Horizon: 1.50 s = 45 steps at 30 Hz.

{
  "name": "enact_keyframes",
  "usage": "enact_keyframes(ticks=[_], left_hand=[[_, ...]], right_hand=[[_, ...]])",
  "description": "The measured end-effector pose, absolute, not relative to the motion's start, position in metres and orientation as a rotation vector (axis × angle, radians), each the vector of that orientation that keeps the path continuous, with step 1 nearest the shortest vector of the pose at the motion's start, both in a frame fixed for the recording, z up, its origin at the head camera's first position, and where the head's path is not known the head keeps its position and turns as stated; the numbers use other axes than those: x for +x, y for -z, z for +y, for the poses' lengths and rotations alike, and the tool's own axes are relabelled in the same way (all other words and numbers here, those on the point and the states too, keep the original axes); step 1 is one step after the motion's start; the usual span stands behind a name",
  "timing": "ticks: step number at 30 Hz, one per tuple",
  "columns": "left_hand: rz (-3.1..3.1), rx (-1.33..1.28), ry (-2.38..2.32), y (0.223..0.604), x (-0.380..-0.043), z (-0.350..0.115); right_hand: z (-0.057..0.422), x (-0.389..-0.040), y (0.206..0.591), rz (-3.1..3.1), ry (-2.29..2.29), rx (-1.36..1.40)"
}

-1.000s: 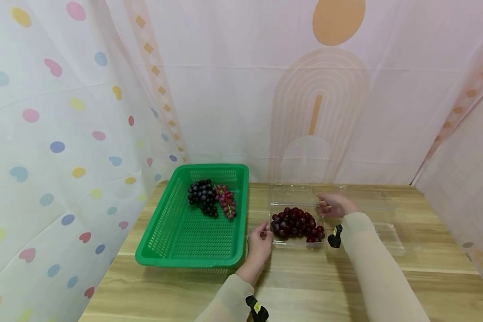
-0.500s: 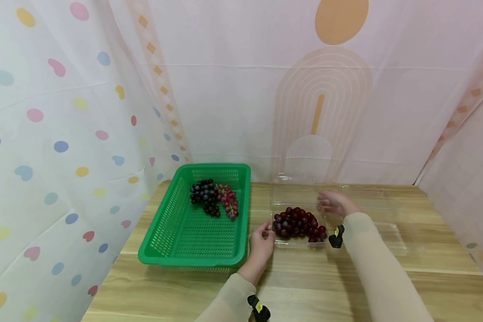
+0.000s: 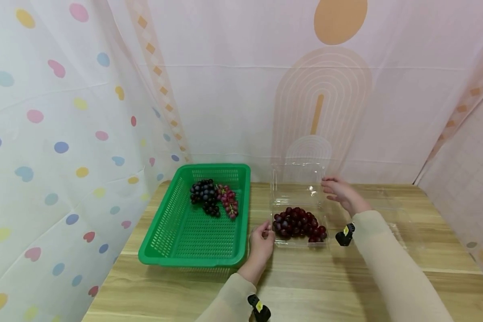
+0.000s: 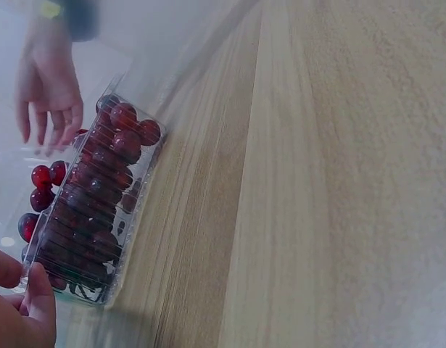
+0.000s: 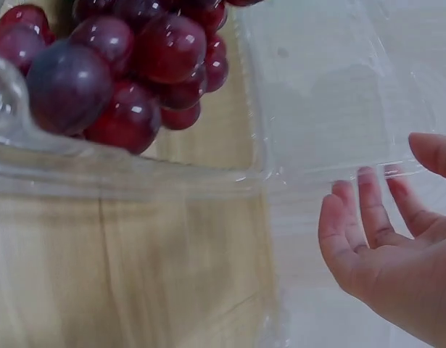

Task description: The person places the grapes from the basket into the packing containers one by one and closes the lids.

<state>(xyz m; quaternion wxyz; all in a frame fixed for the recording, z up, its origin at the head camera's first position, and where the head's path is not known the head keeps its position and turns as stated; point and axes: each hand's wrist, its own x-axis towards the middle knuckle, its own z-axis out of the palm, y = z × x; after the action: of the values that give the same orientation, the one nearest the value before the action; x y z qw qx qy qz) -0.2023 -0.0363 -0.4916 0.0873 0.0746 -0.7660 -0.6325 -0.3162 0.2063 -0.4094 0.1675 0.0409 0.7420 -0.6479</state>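
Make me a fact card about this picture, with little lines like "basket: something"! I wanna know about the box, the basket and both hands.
Clear box: holds dark red grapes
Lid: open, tipped up behind the grapes
Left hand: pinches the box's rim between finger and thumb
Right hand: fingertips at the lid's right edge
Green basket: left of the box, holding two bunches
Bunches in basket: black grapes and smaller pink-red grapes, side by side
Underneath: wood-patterned table
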Motion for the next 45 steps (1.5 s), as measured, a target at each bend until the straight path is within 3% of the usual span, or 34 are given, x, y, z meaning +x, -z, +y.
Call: enact_keyframes(ticks=[18,45], left_hand=[[-2.247,0.245,1.937,0.49,-0.203,-0.036],[-2.241,0.255,1.962,0.493,-0.203,-0.036]], right_hand=[[0.205,-0.3,0.394,2.136,2.134,-0.019],[0.218,-0.25,0.4,2.482,1.703,-0.131]])
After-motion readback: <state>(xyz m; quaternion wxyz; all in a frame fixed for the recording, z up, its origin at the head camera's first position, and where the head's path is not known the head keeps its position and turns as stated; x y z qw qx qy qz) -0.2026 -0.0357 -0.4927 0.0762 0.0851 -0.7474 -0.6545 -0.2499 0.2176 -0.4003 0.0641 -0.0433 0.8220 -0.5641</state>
